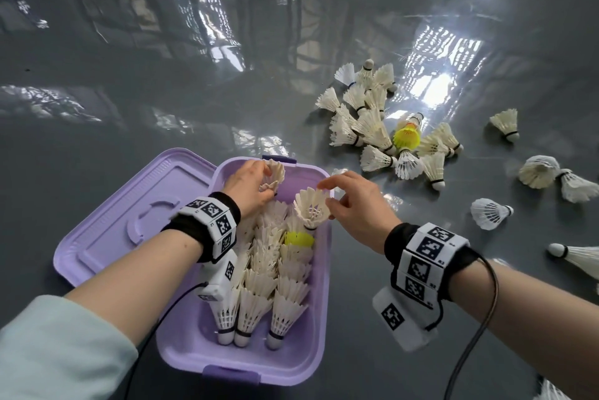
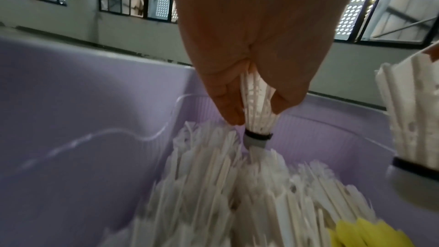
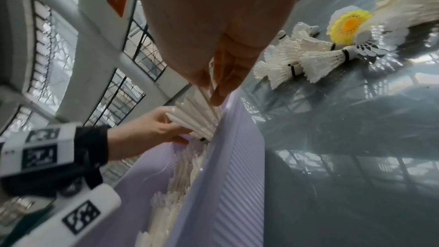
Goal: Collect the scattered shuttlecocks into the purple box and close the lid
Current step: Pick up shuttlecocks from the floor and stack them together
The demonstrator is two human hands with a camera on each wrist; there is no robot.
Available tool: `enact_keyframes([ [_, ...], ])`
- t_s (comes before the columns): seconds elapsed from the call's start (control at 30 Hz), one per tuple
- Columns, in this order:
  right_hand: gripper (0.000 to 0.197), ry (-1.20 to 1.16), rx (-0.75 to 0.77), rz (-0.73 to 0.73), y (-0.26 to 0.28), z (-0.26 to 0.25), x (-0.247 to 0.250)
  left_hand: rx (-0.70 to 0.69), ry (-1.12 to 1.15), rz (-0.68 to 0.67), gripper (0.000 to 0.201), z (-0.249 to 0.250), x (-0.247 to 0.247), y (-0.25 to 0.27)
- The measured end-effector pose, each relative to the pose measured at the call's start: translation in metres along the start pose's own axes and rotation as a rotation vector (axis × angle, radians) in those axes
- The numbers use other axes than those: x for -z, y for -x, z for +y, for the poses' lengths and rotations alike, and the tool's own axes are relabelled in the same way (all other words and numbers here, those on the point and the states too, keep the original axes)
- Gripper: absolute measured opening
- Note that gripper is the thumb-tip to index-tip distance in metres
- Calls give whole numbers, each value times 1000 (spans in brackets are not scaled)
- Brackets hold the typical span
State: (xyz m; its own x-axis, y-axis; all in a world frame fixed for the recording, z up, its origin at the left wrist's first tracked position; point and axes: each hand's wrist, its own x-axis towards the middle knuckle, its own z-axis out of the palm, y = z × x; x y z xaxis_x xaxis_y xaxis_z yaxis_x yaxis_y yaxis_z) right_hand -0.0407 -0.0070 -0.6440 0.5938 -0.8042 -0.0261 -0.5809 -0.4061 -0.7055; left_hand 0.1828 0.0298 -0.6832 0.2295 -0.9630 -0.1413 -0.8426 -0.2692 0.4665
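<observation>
The purple box stands open with rows of nested white shuttlecocks and one yellow shuttlecock inside. My left hand is over the box's far end and pinches a white shuttlecock. In the left wrist view the left hand holds that shuttlecock cork down, its cork touching a stack. My right hand pinches the feather rim of another white shuttlecock above the yellow one. A scattered pile lies on the floor to the right.
The purple lid lies flat on the left of the box. The grey floor is glossy. Single shuttlecocks lie spread out at the far right, and a yellow one sits in the pile. Cables hang from both wrist units.
</observation>
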Motion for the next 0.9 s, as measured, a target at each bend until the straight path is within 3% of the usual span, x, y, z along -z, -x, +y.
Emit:
enact_keyframes([
  [0.23,41,380,259,-171,4,-3,-5,56,-86,-20,36,16,6,-5],
  [0.4,35,570,342,-319,4,-4,-12,168,97,19,43,16,-15,4],
  [0.47,39,664,359,-313,5,-6,-11,159,161,76,42,14,-20,10],
  [0.57,28,759,373,-318,6,-6,-12,106,215,201,34,17,-20,18],
  [0.73,16,479,217,-134,-3,0,-13,121,307,246,42,22,-5,27],
  [0.9,11,169,71,81,-12,1,-3,144,375,128,69,26,6,30],
])
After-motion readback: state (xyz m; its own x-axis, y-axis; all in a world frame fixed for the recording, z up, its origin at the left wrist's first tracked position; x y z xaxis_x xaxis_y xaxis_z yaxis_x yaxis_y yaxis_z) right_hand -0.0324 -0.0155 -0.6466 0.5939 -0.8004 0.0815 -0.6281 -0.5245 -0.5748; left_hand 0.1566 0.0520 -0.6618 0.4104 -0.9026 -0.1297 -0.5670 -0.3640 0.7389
